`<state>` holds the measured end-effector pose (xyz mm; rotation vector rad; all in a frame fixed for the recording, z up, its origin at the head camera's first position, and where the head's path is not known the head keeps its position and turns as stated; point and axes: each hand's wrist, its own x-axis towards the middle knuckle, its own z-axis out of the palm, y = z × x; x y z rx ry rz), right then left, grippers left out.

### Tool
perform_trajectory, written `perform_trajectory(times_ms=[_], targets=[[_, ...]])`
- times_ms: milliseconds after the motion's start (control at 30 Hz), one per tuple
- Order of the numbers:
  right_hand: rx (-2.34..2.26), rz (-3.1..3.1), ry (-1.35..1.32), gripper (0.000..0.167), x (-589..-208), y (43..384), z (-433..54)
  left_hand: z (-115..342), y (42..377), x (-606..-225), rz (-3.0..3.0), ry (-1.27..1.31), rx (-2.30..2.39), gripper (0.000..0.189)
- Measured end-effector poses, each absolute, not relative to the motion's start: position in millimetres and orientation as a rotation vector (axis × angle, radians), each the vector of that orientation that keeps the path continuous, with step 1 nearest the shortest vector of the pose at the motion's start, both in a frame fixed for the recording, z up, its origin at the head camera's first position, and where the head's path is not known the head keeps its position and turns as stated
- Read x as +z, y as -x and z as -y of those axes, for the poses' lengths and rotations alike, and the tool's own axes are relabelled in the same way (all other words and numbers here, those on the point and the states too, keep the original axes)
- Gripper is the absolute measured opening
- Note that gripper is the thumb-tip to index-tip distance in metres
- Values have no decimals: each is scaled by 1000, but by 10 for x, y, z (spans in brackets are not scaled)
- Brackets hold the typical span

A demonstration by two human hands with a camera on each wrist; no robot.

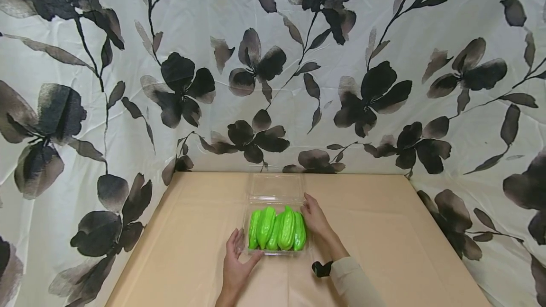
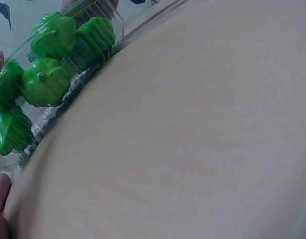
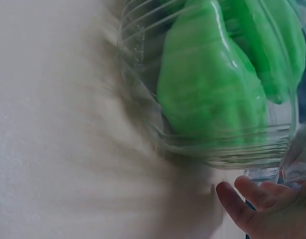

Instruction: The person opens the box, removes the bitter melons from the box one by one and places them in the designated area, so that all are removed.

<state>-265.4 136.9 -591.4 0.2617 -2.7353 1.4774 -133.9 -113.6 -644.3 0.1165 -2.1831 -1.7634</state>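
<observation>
A clear plastic clamshell container (image 1: 277,252) lies on the table with its lid (image 1: 276,187) flipped back, away from me. Several glossy green peppers (image 1: 286,229) sit side by side in its base. My left hand (image 1: 239,259) holds the near left corner, thumb along the front edge and fingers at the left side. At the far right corner, near the hinge, my right hand (image 1: 317,219) rests against the side with extended fingers. The right wrist view shows its fingers (image 3: 235,201) loosely spread beside the ribbed wall and the peppers (image 3: 208,84) through the plastic.
The table (image 1: 362,231) has a light tan covering. A white cloth with dark flowers (image 1: 256,65) hangs behind it and along both sides. A black wrist strap (image 1: 321,269) shows at my right sleeve (image 1: 356,281).
</observation>
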Motion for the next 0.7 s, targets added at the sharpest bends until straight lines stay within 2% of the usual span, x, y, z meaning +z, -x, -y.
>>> perform_trajectory(times_ms=[700], targets=[[1379,2707,-228,52,-5859,2551,-1285,1153,1337,-6439,2212,-122,-1746,103]])
